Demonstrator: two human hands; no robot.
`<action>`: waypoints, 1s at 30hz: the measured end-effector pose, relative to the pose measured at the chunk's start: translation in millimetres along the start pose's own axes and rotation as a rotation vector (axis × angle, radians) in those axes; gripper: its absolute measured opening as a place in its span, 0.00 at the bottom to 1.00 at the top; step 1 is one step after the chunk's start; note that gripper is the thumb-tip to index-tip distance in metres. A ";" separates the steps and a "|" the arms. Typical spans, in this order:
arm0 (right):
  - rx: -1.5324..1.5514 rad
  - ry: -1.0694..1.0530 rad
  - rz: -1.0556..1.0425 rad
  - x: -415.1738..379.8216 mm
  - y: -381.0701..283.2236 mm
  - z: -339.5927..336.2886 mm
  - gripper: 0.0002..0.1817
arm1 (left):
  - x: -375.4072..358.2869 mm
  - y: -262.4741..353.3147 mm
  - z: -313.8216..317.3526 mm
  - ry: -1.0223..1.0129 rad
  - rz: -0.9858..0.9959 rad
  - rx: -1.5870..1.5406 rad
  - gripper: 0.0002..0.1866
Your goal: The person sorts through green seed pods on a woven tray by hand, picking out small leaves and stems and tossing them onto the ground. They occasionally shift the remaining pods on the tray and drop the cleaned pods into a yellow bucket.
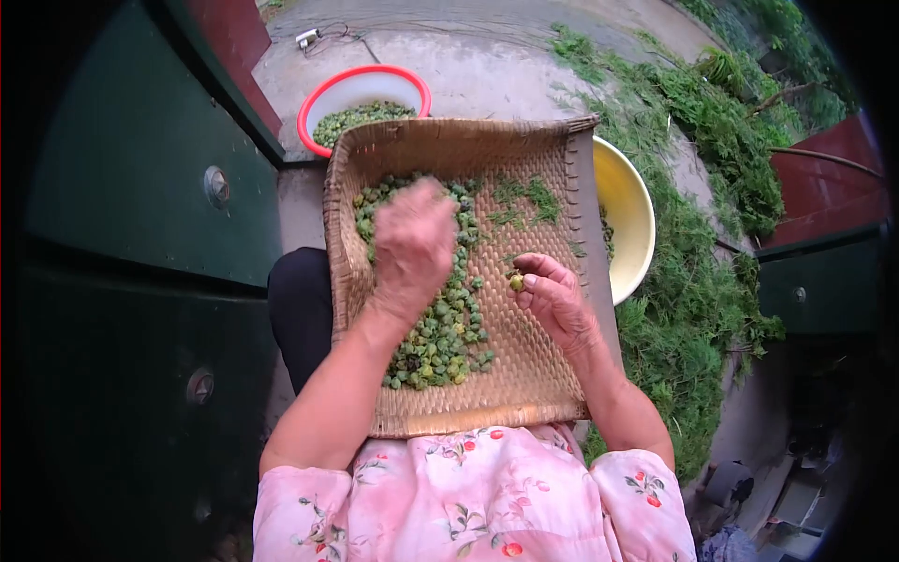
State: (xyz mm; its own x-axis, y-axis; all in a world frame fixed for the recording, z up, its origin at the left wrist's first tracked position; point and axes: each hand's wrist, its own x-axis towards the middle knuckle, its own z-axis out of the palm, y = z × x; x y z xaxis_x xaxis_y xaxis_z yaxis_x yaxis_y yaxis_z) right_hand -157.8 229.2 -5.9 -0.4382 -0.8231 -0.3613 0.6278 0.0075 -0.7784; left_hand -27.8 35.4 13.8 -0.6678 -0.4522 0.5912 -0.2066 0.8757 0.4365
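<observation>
A woven basket tray rests on my lap, with a heap of small green knobbly cones along its left half. Over the upper part of that heap is my left hand, smeared by motion, its fingers mostly hidden behind the back of the hand. Above the tray's right half, my right hand pinches a single yellowish-green cone between thumb and fingertips. Scraps of feathery green leaf lie at the tray's upper right.
Beyond the tray stands a red-rimmed basin holding more green bits. A yellow basin sits partly hidden at the right. Cut leafy branches cover the ground there. Dark green metal doors border the left.
</observation>
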 end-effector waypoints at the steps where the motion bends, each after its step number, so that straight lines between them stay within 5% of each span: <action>1: -0.011 0.007 -0.019 -1.3 -3.3 5.1 0.16 | -5.7 12.7 4.5 -0.123 -0.077 -0.205 0.13; 5: -0.074 -0.043 -0.090 -2.0 -4.5 5.0 0.17 | -20.0 31.9 17.3 -0.478 -0.316 -0.628 0.12; 8: -0.130 -0.038 -0.092 -4.6 -2.1 5.8 0.17 | -16.7 33.3 15.2 -0.668 -0.394 -0.668 0.09; 16: -0.386 0.204 -0.153 -7.1 12.5 -6.9 0.16 | -15.6 32.1 26.0 -0.501 -0.549 -0.698 0.10; 21: 0.103 0.188 0.009 0.5 8.1 -11.5 0.07 | -16.0 26.8 36.2 -0.357 -0.532 -0.637 0.11; 25: -0.464 0.164 0.016 18.8 25.8 -12.7 0.09 | -7.6 29.2 22.1 -0.197 -0.394 -0.446 0.08; 28: -1.114 0.040 -0.494 33.4 41.8 -5.6 0.13 | -7.1 24.1 22.3 -0.073 -0.279 -0.369 0.07; 30: -1.309 -0.021 -0.535 35.4 42.4 2.2 0.18 | -7.9 17.7 24.1 -0.037 -0.214 -0.326 0.06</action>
State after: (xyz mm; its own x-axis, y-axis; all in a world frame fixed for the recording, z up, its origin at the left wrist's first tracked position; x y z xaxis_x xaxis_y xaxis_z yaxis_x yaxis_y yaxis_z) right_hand -145.3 199.1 -50.6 -0.4126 -0.9025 0.1232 -0.6558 0.2005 -0.7279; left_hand -43.4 58.5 0.5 -0.6606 -0.6074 0.4413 -0.1100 0.6597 0.7434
